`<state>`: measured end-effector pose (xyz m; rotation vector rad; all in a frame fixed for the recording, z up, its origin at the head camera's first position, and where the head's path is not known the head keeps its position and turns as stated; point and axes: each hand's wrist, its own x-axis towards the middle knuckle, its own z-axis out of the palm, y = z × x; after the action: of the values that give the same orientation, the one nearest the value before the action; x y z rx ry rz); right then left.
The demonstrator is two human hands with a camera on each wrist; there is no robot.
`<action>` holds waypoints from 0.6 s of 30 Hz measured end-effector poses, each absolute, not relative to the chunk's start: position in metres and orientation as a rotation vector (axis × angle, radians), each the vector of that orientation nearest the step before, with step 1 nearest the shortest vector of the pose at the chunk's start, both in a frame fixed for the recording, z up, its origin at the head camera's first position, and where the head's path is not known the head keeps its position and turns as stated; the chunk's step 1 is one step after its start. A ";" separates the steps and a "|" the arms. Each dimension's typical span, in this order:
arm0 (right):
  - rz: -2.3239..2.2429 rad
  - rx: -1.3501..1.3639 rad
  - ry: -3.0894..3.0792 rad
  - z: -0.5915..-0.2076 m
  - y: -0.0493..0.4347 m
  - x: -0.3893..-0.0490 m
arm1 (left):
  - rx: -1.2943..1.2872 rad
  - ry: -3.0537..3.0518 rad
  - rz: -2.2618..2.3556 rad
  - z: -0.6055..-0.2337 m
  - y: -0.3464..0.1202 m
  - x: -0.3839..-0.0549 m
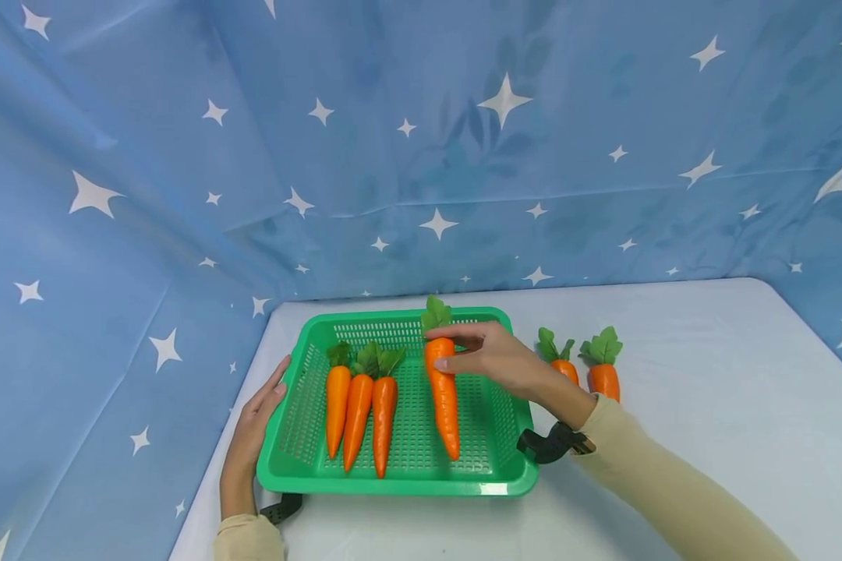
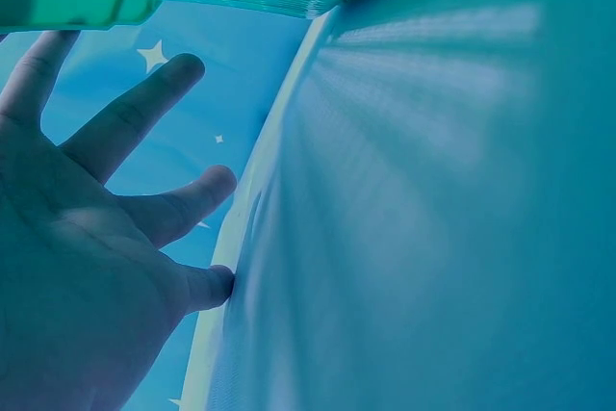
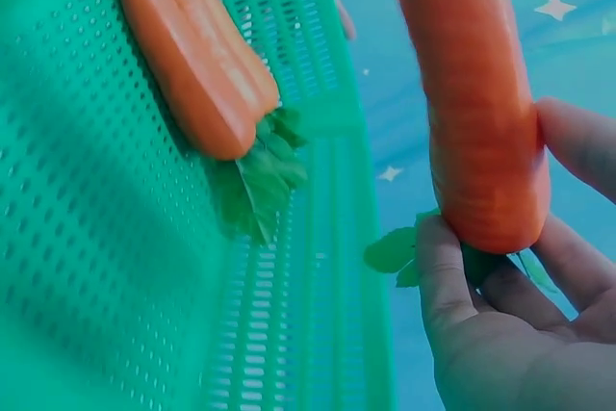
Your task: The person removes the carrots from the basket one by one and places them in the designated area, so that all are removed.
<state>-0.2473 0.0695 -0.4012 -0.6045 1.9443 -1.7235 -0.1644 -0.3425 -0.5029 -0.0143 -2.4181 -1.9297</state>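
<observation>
A green slotted plastic basket (image 1: 393, 487) sits on the table, three carrots (image 1: 358, 405) lying side by side in its left half, leafy tops toward the back. Over the right half, my right hand (image 1: 494, 358) holds another carrot (image 1: 443, 397) near its leafy end, tip pointing toward the front. The right wrist view shows thumb and fingers pinching this carrot (image 3: 476, 103) around its thick end. Along the basket's left side rests my left hand (image 1: 252, 428), fingers at the outer wall. In the left wrist view, the left hand's fingers (image 2: 135, 117) are spread and fairly straight beneath the rim.
Two more carrots (image 1: 605, 380) lie on the white table (image 1: 716, 405) right of the basket, partly behind my right forearm. A blue curtain (image 1: 365, 179) with white stars hangs along the back and left of the table.
</observation>
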 end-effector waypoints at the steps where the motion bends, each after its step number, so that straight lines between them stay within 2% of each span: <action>1: -1.726 -0.602 1.945 -0.400 0.073 -0.247 | -0.017 -2.419 -1.931 -0.503 -0.343 -0.164; 18: -1.765 -0.529 2.030 -0.400 0.129 -0.241 | -0.032 -2.400 -1.948 -0.501 -0.343 -0.163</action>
<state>-0.2405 0.1286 -0.4001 -0.5288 2.0301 -1.7647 -0.1634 -0.3426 -0.5015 -0.0316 -2.3999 -1.9478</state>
